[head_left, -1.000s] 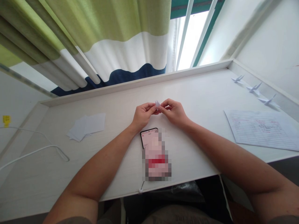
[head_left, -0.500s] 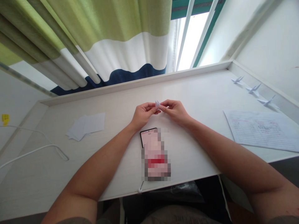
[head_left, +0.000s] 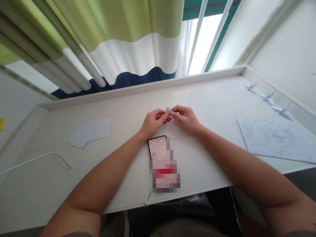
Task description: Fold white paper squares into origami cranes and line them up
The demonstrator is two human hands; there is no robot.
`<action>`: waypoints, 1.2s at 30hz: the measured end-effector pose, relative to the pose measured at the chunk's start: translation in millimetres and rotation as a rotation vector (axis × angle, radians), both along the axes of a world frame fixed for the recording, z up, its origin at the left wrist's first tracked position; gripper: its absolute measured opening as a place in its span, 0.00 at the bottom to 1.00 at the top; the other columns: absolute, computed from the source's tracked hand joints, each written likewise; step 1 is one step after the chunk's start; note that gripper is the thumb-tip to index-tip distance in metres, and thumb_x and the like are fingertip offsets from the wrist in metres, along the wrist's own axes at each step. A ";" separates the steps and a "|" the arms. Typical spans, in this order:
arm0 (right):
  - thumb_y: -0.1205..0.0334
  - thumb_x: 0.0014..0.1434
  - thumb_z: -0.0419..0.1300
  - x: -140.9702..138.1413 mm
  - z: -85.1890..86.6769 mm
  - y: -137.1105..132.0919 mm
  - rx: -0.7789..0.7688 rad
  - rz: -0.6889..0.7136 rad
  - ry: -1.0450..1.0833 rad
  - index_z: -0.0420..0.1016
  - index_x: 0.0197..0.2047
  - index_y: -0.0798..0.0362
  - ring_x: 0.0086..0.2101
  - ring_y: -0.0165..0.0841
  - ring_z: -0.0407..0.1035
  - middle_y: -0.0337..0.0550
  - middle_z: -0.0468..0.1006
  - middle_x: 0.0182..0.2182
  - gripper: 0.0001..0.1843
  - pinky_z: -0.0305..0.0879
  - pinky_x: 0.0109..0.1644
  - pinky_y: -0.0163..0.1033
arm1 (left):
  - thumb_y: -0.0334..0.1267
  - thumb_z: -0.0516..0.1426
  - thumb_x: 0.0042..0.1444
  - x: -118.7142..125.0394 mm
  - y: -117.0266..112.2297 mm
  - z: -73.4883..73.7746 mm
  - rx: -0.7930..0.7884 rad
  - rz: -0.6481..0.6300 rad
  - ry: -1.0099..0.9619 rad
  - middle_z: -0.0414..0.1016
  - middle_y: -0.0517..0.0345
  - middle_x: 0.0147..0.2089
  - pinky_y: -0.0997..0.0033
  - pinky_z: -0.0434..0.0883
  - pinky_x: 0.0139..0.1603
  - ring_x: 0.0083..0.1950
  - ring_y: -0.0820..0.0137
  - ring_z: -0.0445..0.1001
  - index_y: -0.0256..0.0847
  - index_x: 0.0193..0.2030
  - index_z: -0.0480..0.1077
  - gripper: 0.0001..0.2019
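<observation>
Both hands meet over the middle of the white desk. My left hand and my right hand pinch a small folded piece of white paper between their fingertips, just above the desk top. Only a little pointed tip of the paper shows above the fingers. A phone with a lit screen lies flat on the desk just in front of the hands, between my forearms.
A small stack of white paper squares lies at the left. A lined written sheet lies at the right. Three folded paper cranes stand along the right rim. A white cable runs across the left. A curtain hangs behind.
The hands have stayed together on the folded paper, with only slight finger movement. The view has shifted a little.
</observation>
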State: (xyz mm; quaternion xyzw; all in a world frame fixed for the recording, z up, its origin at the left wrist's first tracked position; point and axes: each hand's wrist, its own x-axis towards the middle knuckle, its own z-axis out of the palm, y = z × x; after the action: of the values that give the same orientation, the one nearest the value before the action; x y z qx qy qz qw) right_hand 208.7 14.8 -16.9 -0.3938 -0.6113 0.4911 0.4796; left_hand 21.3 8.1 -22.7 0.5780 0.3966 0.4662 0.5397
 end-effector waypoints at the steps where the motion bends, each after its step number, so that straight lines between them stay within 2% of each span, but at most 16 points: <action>1: 0.34 0.55 0.72 0.1 -0.4 0.4 -0.002 0.004 -0.005 0.79 0.33 0.51 0.34 0.34 0.74 0.41 0.82 0.31 0.26 0.71 0.42 0.44 | 0.57 0.69 0.59 0.4 -0.9 0.5 0.001 0.007 0.006 0.86 0.50 0.35 0.63 0.79 0.45 0.37 0.66 0.84 0.36 0.41 0.78 0.22; 8: 0.34 0.56 0.71 -0.6 -2.8 1.3 -0.002 0.008 -0.062 0.81 0.34 0.51 0.35 0.36 0.73 0.42 0.83 0.33 0.26 0.70 0.43 0.45 | 0.56 0.69 0.60 0.6 -4.6 5.1 0.042 0.055 0.063 0.84 0.52 0.32 0.65 0.77 0.40 0.34 0.67 0.82 0.38 0.37 0.77 0.21; 13: 0.43 0.56 0.73 -2.1 -1.3 -0.8 0.078 -0.100 -0.059 0.78 0.45 0.48 0.41 0.38 0.75 0.43 0.82 0.40 0.21 0.73 0.44 0.46 | 0.53 0.69 0.60 0.5 -3.2 1.5 0.032 0.055 0.081 0.84 0.53 0.31 0.66 0.77 0.41 0.36 0.66 0.84 0.38 0.35 0.75 0.19; 15: 0.45 0.57 0.72 -2.0 -0.4 -1.4 0.131 -0.125 -0.083 0.77 0.46 0.47 0.42 0.38 0.76 0.44 0.81 0.41 0.20 0.74 0.45 0.47 | 0.52 0.69 0.60 1.0 -2.8 -0.4 0.029 0.054 0.074 0.84 0.52 0.33 0.66 0.78 0.42 0.38 0.65 0.85 0.39 0.35 0.74 0.18; 21: 0.41 0.60 0.70 -1.4 -0.3 -2.2 0.184 -0.079 -0.120 0.76 0.44 0.47 0.40 0.38 0.77 0.43 0.81 0.40 0.20 0.75 0.46 0.50 | 0.50 0.71 0.58 2.2 -2.6 1.0 0.029 0.047 0.024 0.84 0.53 0.36 0.66 0.78 0.44 0.40 0.66 0.84 0.38 0.40 0.75 0.17; 27: 0.37 0.58 0.72 -0.8 -2.6 -1.0 0.163 -0.085 -0.098 0.73 0.48 0.46 0.40 0.37 0.78 0.43 0.81 0.41 0.26 0.76 0.46 0.48 | 0.51 0.71 0.58 0.9 -2.4 2.7 0.045 0.040 0.005 0.84 0.54 0.36 0.65 0.78 0.45 0.38 0.67 0.83 0.38 0.42 0.78 0.18; 31: 0.36 0.56 0.73 -1.4 -5.1 1.6 0.089 -0.035 -0.018 0.72 0.48 0.48 0.36 0.37 0.79 0.41 0.81 0.37 0.29 0.76 0.43 0.48 | 0.53 0.72 0.57 -0.4 -1.6 2.7 0.043 0.020 -0.007 0.85 0.52 0.37 0.62 0.78 0.47 0.39 0.66 0.83 0.37 0.43 0.80 0.20; 36: 0.37 0.54 0.75 -2.5 -4.6 3.8 0.020 0.014 0.116 0.73 0.45 0.49 0.33 0.38 0.81 0.40 0.82 0.31 0.28 0.78 0.46 0.51 | 0.52 0.72 0.57 -2.1 -1.0 5.0 0.013 0.003 -0.030 0.86 0.53 0.36 0.60 0.78 0.49 0.39 0.65 0.84 0.38 0.50 0.77 0.22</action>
State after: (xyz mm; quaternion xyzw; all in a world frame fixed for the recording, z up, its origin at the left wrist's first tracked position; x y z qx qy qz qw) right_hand 206.2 18.6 -21.5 -0.3555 -0.5901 0.5105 0.5145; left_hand 19.2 7.2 -17.7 0.5738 0.3862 0.4783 0.5412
